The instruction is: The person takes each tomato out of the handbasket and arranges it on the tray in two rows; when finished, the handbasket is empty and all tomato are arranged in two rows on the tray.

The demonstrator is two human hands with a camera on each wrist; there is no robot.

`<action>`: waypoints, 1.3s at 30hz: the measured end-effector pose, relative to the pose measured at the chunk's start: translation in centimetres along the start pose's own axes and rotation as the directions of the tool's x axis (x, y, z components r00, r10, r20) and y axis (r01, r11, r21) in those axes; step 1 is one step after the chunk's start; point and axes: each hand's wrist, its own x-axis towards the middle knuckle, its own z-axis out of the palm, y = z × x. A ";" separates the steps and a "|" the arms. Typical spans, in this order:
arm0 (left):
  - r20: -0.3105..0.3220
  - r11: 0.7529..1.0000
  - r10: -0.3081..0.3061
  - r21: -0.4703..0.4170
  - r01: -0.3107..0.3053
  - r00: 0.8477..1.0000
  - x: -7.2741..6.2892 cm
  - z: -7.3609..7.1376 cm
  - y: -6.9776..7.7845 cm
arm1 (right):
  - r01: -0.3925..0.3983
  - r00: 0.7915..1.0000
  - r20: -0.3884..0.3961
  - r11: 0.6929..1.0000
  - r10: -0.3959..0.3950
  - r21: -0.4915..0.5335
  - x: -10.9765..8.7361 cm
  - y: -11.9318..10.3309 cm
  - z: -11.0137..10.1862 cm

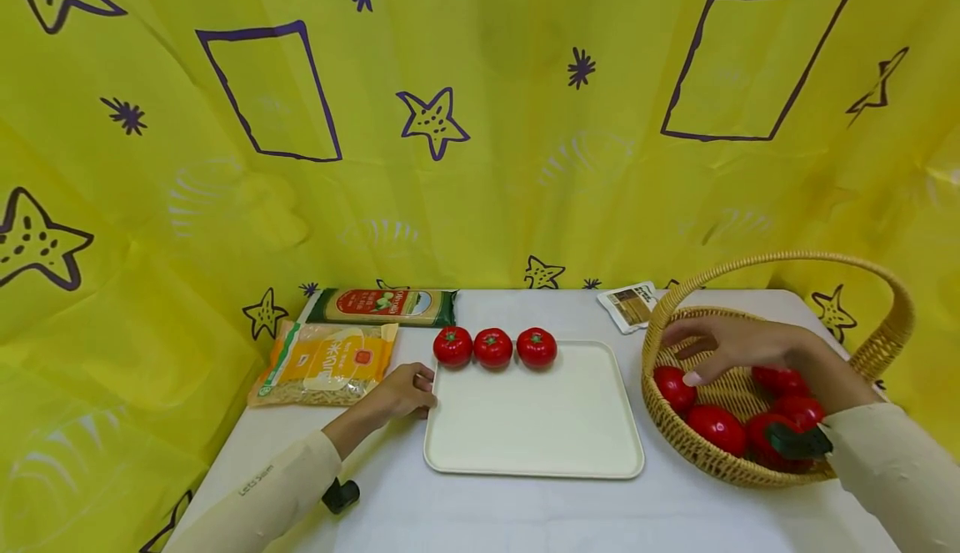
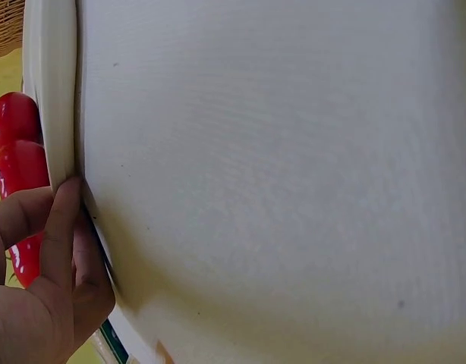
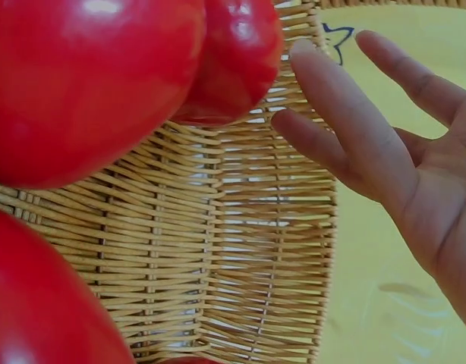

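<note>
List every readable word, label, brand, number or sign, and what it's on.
"Lets Slim": left sleeve; small, second word uncertain.
"Olivoila": green packet, probable reading; its other print is too small.
Orange bag: lettering too blurred to read.
White sachet: print too small.
No readable numbers.

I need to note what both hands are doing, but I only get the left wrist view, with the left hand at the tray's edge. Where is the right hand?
Observer: The head view shows the right hand over the wicker basket.
Operator: Is it holding anything?
Observer: No; in the right wrist view its fingers are spread and grip nothing.
Operator: I see only a corner of woven wicker. What lies in that basket?
Observer: Several red tomatoes, some partly hidden by the right arm in the head view.
</note>
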 end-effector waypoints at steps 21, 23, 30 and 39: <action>0.007 1.000 -0.006 0.001 0.006 1.000 -0.2 -0.1 0.2 | -0.084 0.994 0.084 0.980 0.069 0.182 1.7 0.8 0.9; 0.007 1.000 -0.007 -0.002 0.007 1.000 -0.2 -0.1 0.3 | -0.076 0.995 0.075 0.983 0.064 0.167 1.6 0.9 0.7; 0.008 1.000 -0.004 -0.007 0.004 1.000 -0.3 -0.1 0.4 | -0.068 0.997 0.039 0.991 0.064 0.116 1.3 1.1 -0.2; 0.008 1.000 0.004 -0.016 -0.004 1.000 -0.4 -0.1 0.3 | -0.060 0.997 0.061 0.968 0.047 0.242 1.6 1.6 0.1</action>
